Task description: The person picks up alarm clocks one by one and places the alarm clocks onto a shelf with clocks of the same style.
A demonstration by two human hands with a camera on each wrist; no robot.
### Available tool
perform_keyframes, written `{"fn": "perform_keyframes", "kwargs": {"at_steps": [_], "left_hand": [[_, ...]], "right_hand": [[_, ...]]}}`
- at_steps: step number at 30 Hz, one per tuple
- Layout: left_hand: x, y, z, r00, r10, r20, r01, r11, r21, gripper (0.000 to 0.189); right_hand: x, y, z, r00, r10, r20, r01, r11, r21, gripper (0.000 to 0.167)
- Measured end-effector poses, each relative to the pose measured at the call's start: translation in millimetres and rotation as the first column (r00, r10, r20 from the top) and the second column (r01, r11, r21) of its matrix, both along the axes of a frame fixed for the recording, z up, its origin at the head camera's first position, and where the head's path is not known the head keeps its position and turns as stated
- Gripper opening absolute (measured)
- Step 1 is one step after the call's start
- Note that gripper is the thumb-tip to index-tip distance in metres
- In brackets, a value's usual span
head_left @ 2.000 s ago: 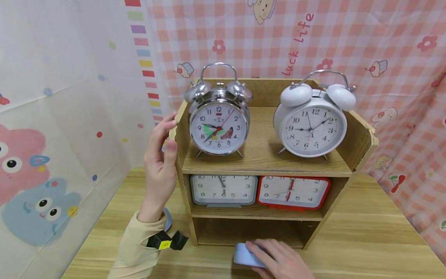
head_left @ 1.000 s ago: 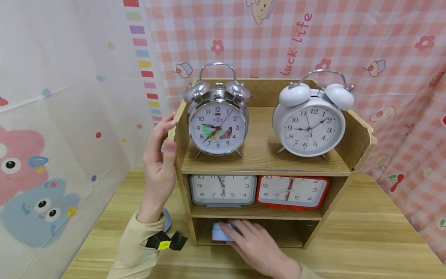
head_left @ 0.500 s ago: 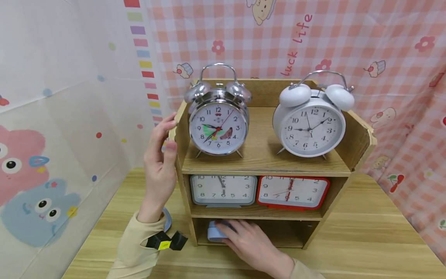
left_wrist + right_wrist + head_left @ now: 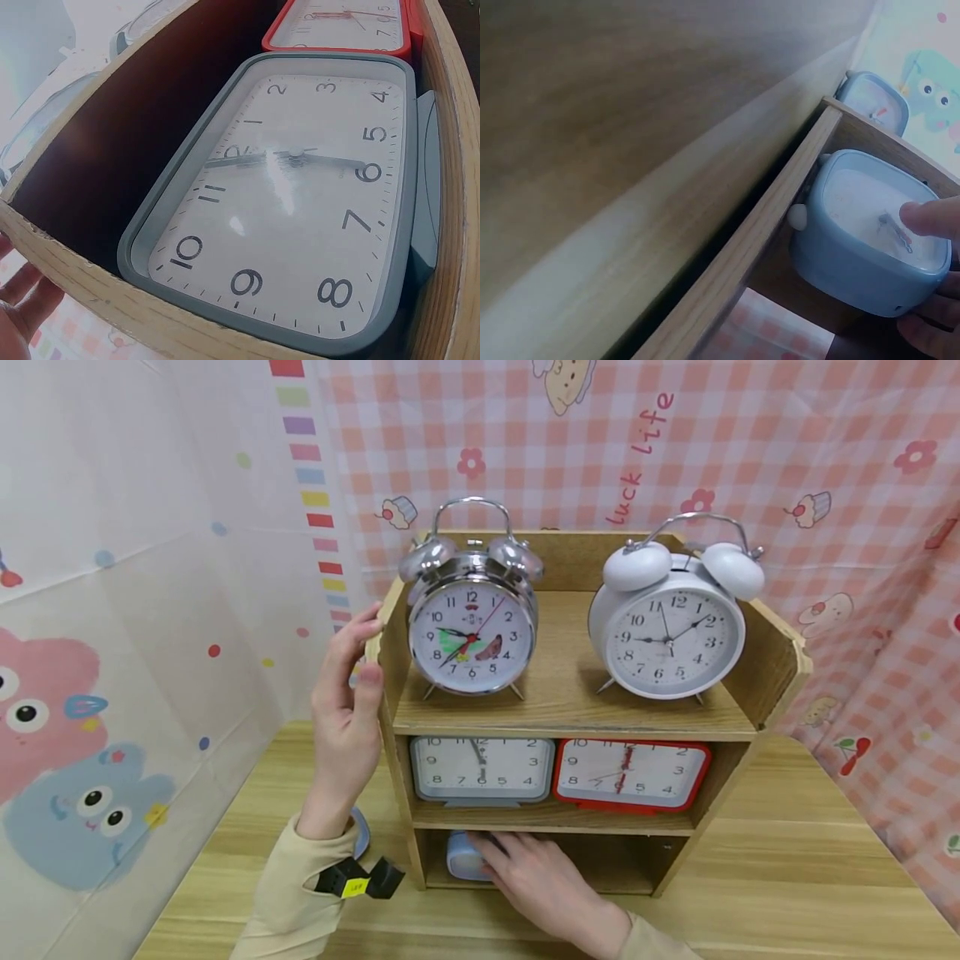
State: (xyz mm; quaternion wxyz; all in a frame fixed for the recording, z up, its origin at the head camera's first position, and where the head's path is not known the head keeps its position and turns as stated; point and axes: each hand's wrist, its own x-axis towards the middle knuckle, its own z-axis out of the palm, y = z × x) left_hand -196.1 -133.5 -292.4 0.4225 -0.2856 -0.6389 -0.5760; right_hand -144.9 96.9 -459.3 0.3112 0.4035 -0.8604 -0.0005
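Observation:
In the bottom compartment of the wooden shelf (image 4: pixel 577 731), at its left end, is a small light blue alarm clock (image 4: pixel 463 857). My right hand (image 4: pixel 542 887) grips it; in the right wrist view the thumb lies over the dial of the blue alarm clock (image 4: pixel 855 255) and fingers are at its side. My left hand (image 4: pixel 345 718) rests against the left side panel of the shelf, fingers on the outer side. The left wrist view shows some fingers (image 4: pixel 30 300) beyond the panel, next to a grey rectangular clock (image 4: pixel 277 202).
A silver twin-bell clock (image 4: pixel 472 635) and a white twin-bell clock (image 4: pixel 667 635) stand on top. The middle compartment holds the grey clock (image 4: pixel 483 768) and a red clock (image 4: pixel 633 774). Another blue clock (image 4: pixel 874 101) stands outside, left of the shelf.
My right hand has carried the blue alarm clock from in front of the shelf leftward into the bottom compartment, where the clock now tilts back more upright. My left hand has stayed in place.

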Motion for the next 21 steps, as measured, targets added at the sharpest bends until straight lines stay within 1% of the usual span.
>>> {"fn": "perform_keyframes", "kwargs": {"at_steps": [6, 11, 17, 21], "left_hand": [[0.1, -0.2, -0.1, 1.000, 0.004, 0.001, -0.004, 1.000, 0.000, 0.066], [0.0, 0.0, 0.2, 1.000, 0.003, 0.002, -0.003, 1.000, 0.000, 0.066], [0.4, -0.6, 0.3, 1.000, -0.002, 0.004, 0.002, 1.000, 0.001, 0.065], [0.4, -1.8, 0.7, 1.000, -0.022, 0.008, 0.022, 1.000, -0.006, 0.064]], "right_hand": [[3.1, 3.6, -2.1, 0.999, -0.009, -0.031, 0.011, 0.997, 0.075, 0.057], [2.5, 3.5, -2.6, 0.999, -0.037, -0.028, 0.039, 0.994, 0.106, 0.060], [0.0, -0.1, -1.2, 0.997, -0.077, 0.015, 0.076, 0.992, 0.098, 0.050], [-2.6, -2.1, -0.8, 0.995, -0.101, 0.003, 0.100, 0.991, 0.090, 0.049]]}}
